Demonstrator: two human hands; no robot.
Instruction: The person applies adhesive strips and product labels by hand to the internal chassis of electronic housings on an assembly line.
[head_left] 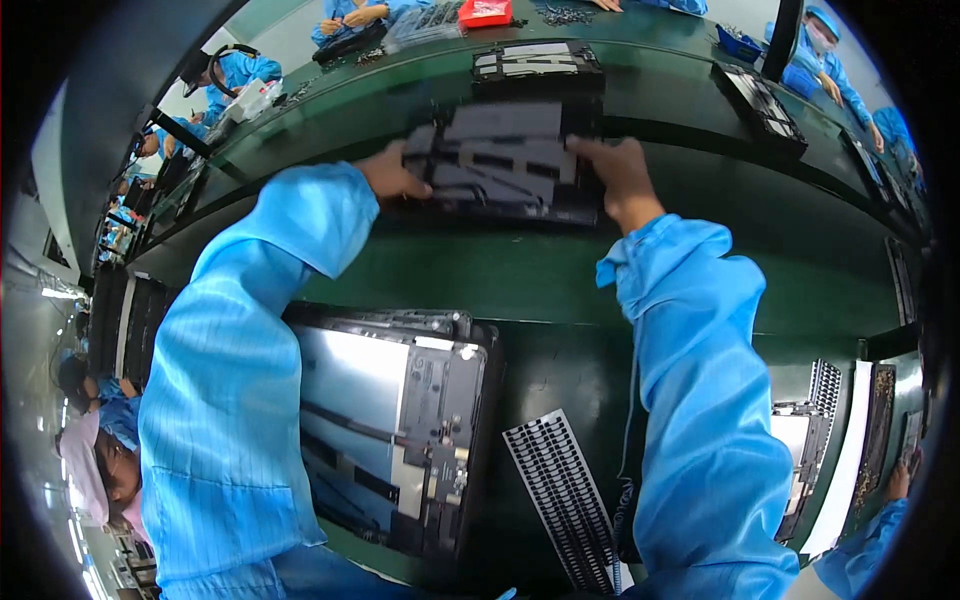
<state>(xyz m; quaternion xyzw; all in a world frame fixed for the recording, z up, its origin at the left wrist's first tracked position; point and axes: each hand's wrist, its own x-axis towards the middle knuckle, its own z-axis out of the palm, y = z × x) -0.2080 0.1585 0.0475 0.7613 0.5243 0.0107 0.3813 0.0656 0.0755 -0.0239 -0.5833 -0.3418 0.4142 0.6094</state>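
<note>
Far out in front of me, both arms reach over a green workbench [480, 270]. Between my hands is a dark rectangular tablet housing [505, 125] with flat grey panels, slightly smeared by motion. My left hand [395, 173] grips its left edge, the thumb on top. On the opposite edge, my right hand [622, 175] is closed with its thumb near the upper corner. Whether more than one housing is in this grip, I cannot tell. Closer to me, beside my left forearm, lies a stack of opened tablets [430, 400]; the top one shows a silvery panel and a circuit board.
A sheet with rows of small black pieces [560, 480] lies between my forearms, a coiled cord [622, 510] beside it. Another housing [535, 62] sits on the bench beyond my hands. A red bin [486, 12] and co-workers in blue are farther off.
</note>
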